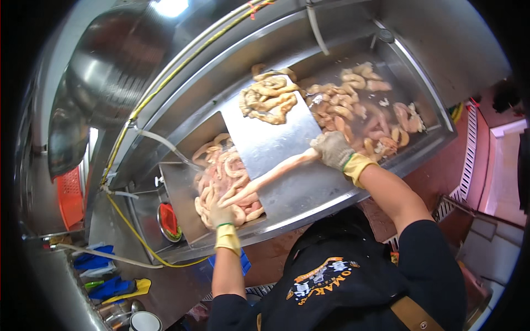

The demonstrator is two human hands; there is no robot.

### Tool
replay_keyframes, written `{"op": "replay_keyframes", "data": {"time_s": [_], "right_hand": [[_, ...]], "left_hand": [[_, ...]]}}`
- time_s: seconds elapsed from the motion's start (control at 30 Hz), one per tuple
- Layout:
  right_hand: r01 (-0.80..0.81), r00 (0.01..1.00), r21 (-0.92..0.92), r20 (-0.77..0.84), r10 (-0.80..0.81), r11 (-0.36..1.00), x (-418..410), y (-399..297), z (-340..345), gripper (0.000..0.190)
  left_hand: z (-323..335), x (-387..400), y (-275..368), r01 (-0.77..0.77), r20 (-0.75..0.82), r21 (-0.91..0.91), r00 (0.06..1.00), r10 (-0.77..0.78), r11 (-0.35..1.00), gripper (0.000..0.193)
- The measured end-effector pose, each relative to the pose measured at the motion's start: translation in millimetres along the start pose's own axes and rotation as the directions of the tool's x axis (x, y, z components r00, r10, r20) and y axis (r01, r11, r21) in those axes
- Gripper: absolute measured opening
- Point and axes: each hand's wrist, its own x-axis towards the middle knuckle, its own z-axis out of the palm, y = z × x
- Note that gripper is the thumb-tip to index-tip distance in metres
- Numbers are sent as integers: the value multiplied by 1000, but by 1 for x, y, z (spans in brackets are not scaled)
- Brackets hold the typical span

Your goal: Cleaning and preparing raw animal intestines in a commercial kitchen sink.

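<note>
A long pale length of raw intestine (276, 176) is stretched at a slant over a flat metal plate (265, 140) that spans the steel sink (418, 74). Its upper end is gripped by my right hand (332, 149), near the plate's right edge. My left hand (221, 213) holds the lower end, above the left basin. Both hands wear knitted work gloves over yellow gloves. Under and around my left hand lies a heap of raw intestines (225, 165). A tangled yellowish bunch of intestine (269, 101) rests at the plate's far end. More pieces of intestine (337, 103) lie in the right basin.
A white hose (163, 142) runs into the left basin, and another hose (316, 31) hangs over the back wall. A yellow hose (159, 85) crosses the left side. A bowl with a red item (169, 221) sits left of the basin. Blue and yellow gloves (114, 287) lie lower left.
</note>
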Motion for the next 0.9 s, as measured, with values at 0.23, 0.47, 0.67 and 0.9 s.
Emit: {"op": "replay_keyframes", "data": {"time_s": [0.23,0.47,0.67,0.9], "right_hand": [[52,984,-20,172,-48,998,-8,-6,-22,10],[94,988,19,124,-96,995,-29,-29,-13,11],[29,994,2,110,-29,1000,-47,10,-16,11],[-211,959,121,219,181,970,-38,47,-6,11]], "left_hand": [[-37,74,282,-216,162,-413,938,305,885,24],[10,60,295,-55,537,-367,802,260,929,28],[-40,59,296,-4,515,-353,834,198,935,27],[-72,56,216,166,445,-266,895,-31,949,21]]}}
